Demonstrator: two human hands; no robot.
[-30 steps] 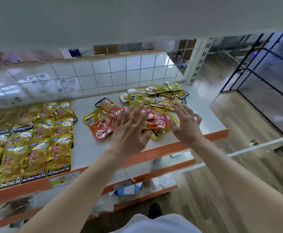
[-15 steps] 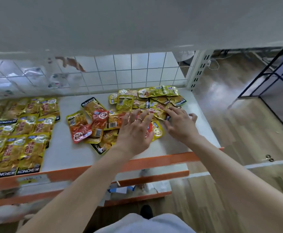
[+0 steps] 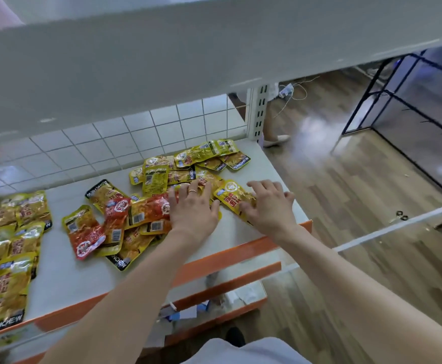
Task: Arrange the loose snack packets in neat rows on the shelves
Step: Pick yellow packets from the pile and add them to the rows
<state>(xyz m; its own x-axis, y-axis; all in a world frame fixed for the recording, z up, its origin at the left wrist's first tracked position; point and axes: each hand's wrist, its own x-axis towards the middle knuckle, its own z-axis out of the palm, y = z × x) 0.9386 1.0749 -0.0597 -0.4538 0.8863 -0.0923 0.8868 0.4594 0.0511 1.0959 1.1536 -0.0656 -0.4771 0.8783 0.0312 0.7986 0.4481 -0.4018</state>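
Moved: left hand [image 3: 192,212] and right hand [image 3: 269,206], hovering a second ago, now press down; one yellow packet [image 3: 231,197] lies drawn out from the loose packets [image 3: 141,214] toward the right front corner of the shelf [image 3: 65,279].
Loose packets: crinkled yellow and red foil pouches, overlapping, mid-shelf to back right corner.
Left hand: flat, fingers spread on the loose packets.
Right hand: fingers relaxed, thumb pressing the yellow packet.

A bare strip of shelf [image 3: 57,271] is left between the neat rows [image 3: 7,245] and the loose pile [image 3: 146,214]. Headroom is limited by the upper shelf [image 3: 188,56]; the rear is closed by a grid panel [image 3: 109,145], with a post [image 3: 259,111] at its right end.
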